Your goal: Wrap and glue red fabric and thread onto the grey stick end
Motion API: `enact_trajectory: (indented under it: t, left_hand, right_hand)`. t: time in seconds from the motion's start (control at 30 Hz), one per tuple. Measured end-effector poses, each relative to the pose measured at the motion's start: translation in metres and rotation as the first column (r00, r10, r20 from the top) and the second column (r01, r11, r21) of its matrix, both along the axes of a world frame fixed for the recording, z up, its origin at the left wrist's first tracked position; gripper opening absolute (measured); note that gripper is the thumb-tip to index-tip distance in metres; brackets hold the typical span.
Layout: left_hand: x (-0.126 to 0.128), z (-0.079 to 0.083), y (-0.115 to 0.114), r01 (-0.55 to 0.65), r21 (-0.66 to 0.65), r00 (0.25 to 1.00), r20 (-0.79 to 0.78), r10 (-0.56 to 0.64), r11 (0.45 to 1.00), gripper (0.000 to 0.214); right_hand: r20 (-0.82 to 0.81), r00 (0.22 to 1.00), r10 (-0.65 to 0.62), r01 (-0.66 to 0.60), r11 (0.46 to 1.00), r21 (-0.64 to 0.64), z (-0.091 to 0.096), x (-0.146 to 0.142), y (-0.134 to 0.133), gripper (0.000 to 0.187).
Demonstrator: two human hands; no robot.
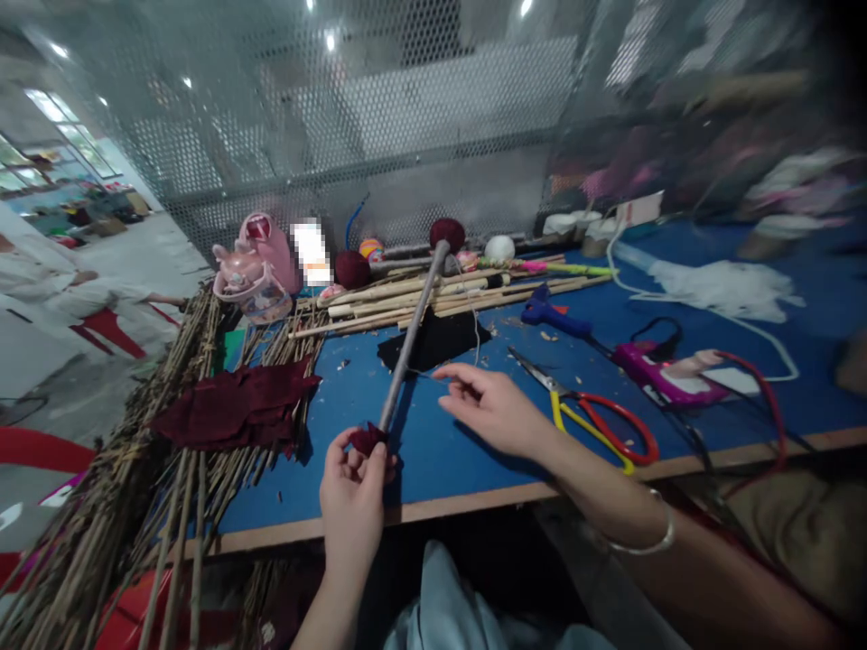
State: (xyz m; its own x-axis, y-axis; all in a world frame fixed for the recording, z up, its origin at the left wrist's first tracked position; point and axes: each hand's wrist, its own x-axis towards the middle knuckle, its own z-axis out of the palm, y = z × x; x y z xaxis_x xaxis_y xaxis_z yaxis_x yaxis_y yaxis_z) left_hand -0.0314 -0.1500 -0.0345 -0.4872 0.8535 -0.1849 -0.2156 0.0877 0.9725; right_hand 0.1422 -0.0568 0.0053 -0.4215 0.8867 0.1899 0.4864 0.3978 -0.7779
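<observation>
Left hand point(353, 483): clamped on maroon cloth point(367, 440) at the near end of the grey stick point(414, 336)
Right hand point(498, 411): stick lay just left, fingertips by a thread point(425, 375), couldn't tell if pinched
Stick: pointed away, angled a bit right
Table point(443, 468): was blue, pretty cluttered
Back: metal mesh point(467, 99) stood there

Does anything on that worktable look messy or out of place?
Slightly: small pale scraps are scattered on the blue tabletop near the metal scissors with one red and one yellow handle, like uncleared litter. The long grey rod and dark-red cloth at the left hand show no obvious damage.
</observation>
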Motion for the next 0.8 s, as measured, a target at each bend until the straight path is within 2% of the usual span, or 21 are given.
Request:
enact_trajectory:
  t: [0.07,0.13,0.17,0.2,0.27,0.33,0.5,0.6,0.7,0.77,0.8]
  left_hand:
    - [0.000,-0.002,0.000,0.011,0.002,1.000,-0.007,-0.011,1.000,0.047]
    - [0.000,-0.003,0.000,0.012,0.006,1.000,0.005,-0.012,1.000,0.050]
    - [0.000,-0.004,0.000,0.011,0.006,1.000,0.016,-0.011,1.000,0.051]
    - [0.000,-0.004,0.000,0.008,0.005,1.000,0.027,-0.008,1.000,0.052]
    - [0.000,-0.005,0.000,-0.002,0.000,0.999,0.045,0.002,1.000,0.055]
    - [-0.001,-0.005,0.000,-0.004,-0.006,0.999,0.052,0.005,1.000,0.056]
    - [-0.001,-0.004,-0.001,0.022,-0.007,1.000,0.012,-0.022,1.000,0.054]
    - [-0.001,-0.002,-0.001,0.029,-0.020,1.000,0.012,-0.028,0.999,0.055]
    - [-0.001,0.000,-0.002,0.050,-0.033,0.999,0.020,-0.050,0.998,0.054]
    - [-0.001,0.001,-0.002,0.074,-0.037,0.997,0.024,-0.073,0.997,0.052]
    - [-0.001,0.002,-0.002,0.086,-0.038,0.996,0.024,-0.085,0.996,0.051]
  right_hand:
    - [0.092,0.986,-0.142,0.138,0.989,0.049,0.008,0.029,0.035,0.024]
    - [0.251,0.902,-0.351,0.310,0.932,0.190,0.012,0.059,0.073,0.024]
    - [0.360,0.808,-0.466,0.387,0.881,0.272,0.013,0.073,0.091,0.027]
    - [0.497,0.696,-0.519,0.419,0.855,0.306,0.012,0.086,0.107,0.031]
    - [0.704,0.477,-0.527,0.514,0.816,0.263,0.008,0.106,0.129,0.040]
    - [0.771,0.400,-0.496,0.555,0.800,0.228,0.001,0.119,0.141,0.045]
    - [0.780,0.403,-0.479,0.540,0.813,0.220,-0.015,0.131,0.145,0.043]
    - [0.777,0.412,-0.476,0.518,0.824,0.230,-0.015,0.134,0.145,0.040]
    - [0.760,0.453,-0.466,0.466,0.851,0.244,-0.003,0.130,0.136,0.034]
    - [0.684,0.532,-0.499,0.419,0.857,0.299,0.013,0.122,0.120,0.033]
    - [0.603,0.600,-0.526,0.388,0.850,0.356,0.023,0.117,0.108,0.035]
